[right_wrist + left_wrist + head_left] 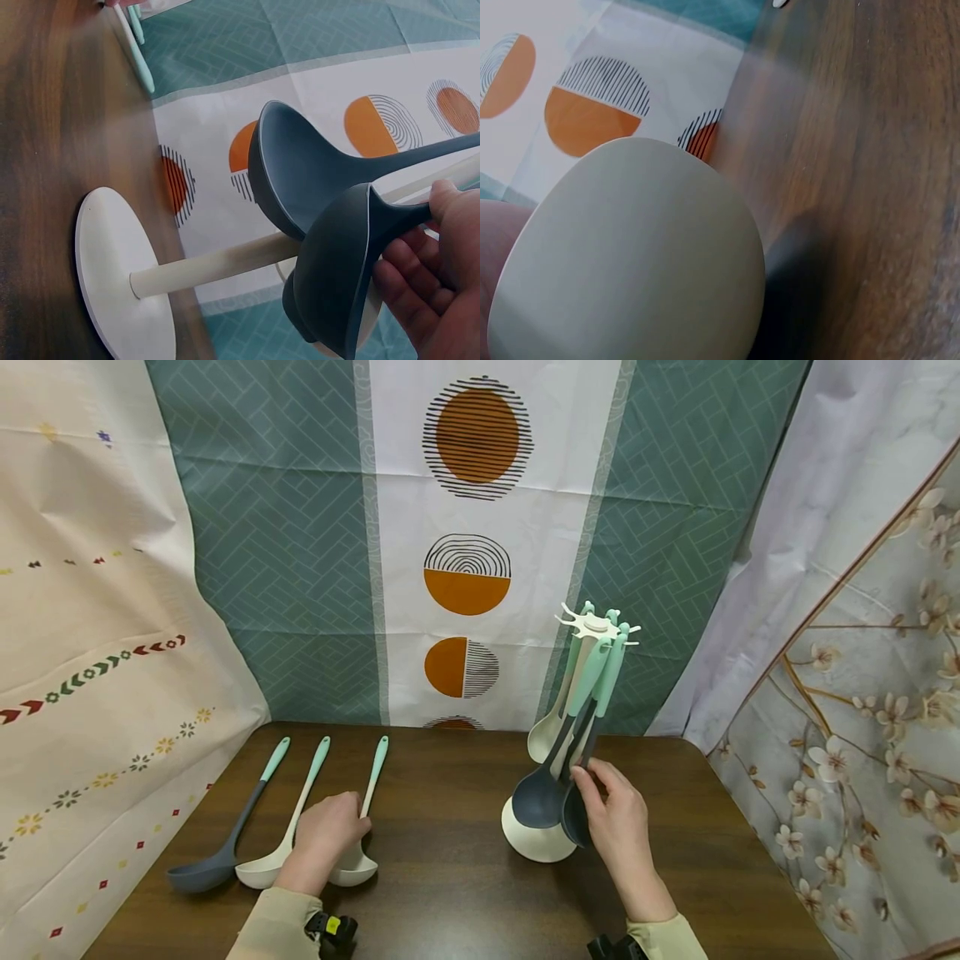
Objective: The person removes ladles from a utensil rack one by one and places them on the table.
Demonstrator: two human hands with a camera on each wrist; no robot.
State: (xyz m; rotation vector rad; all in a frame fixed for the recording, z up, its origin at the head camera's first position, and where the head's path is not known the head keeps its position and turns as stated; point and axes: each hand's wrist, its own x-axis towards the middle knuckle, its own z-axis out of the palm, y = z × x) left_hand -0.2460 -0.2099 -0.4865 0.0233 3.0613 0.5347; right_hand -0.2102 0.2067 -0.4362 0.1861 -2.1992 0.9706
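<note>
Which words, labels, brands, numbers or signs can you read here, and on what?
None readable in any view.
Held dark ladle, held white ladle, stand base: no visible lettering.
Hanging cloth: printed shapes only.
Yellow patch on left wrist camera: too small to tell.

The dark ladles [330, 262] look like smooth, matt plastic, the white stand [112, 277] likewise. The bench [450, 868] shows wood grain with a soft sheen; the backdrop [277, 535] is creased cloth.
</note>
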